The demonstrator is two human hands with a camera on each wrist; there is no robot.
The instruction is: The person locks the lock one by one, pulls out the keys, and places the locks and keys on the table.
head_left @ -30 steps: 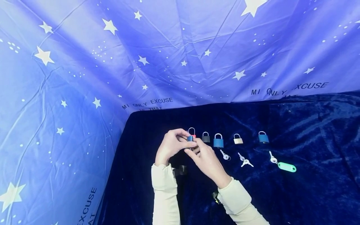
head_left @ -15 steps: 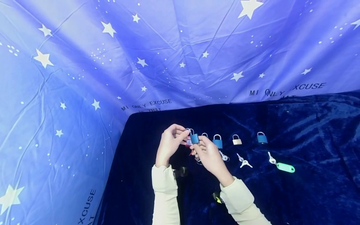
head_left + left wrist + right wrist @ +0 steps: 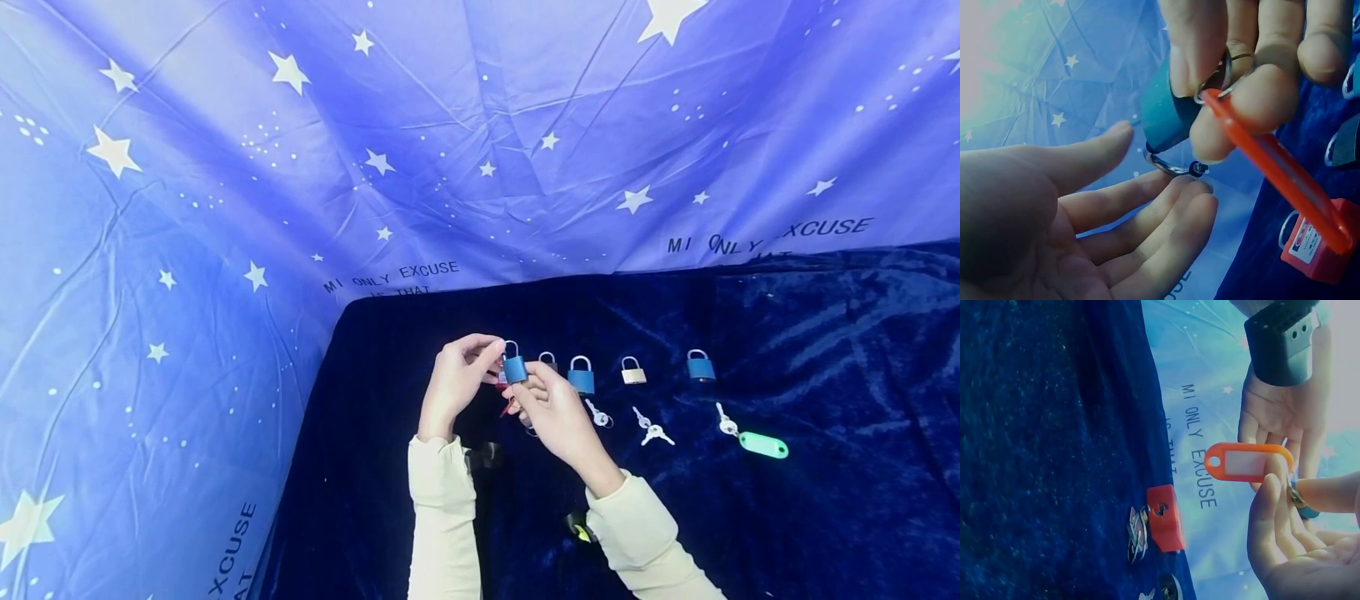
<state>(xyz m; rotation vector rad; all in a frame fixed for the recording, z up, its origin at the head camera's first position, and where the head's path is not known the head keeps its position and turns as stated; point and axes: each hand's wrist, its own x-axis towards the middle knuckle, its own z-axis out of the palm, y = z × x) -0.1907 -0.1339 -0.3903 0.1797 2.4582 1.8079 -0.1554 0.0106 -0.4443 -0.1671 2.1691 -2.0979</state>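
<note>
My right hand [image 3: 558, 417] pinches a key at the base of a blue padlock [image 3: 515, 368]; the fingers mostly hide the key. An orange-red key tag [image 3: 1232, 461] hangs from its ring beside the fingertips. In the left wrist view the padlock's shackle [image 3: 1169, 165] shows a free, notched end out of the body. My left hand [image 3: 459, 379] is at the shackle, fingers loosely extended and thumb apart; its fingertips lie close to the shackle's end, and I cannot tell whether they touch. A red padlock [image 3: 1319, 250] lies beyond, partly hidden in the head view.
To the right on the dark blue cloth [image 3: 840, 500] stand a dark grey padlock [image 3: 549, 360], a blue one, a brass padlock [image 3: 633, 375] and another blue one. Nearer lie loose keys [image 3: 652, 427] and a green key tag [image 3: 763, 445]. A starred curtain [image 3: 487, 125] rises behind.
One second ago both hands covered the blue padlock. Since then the left fingers have moved off its body to the shackle, and the padlock has come into view at the right fingertips.
</note>
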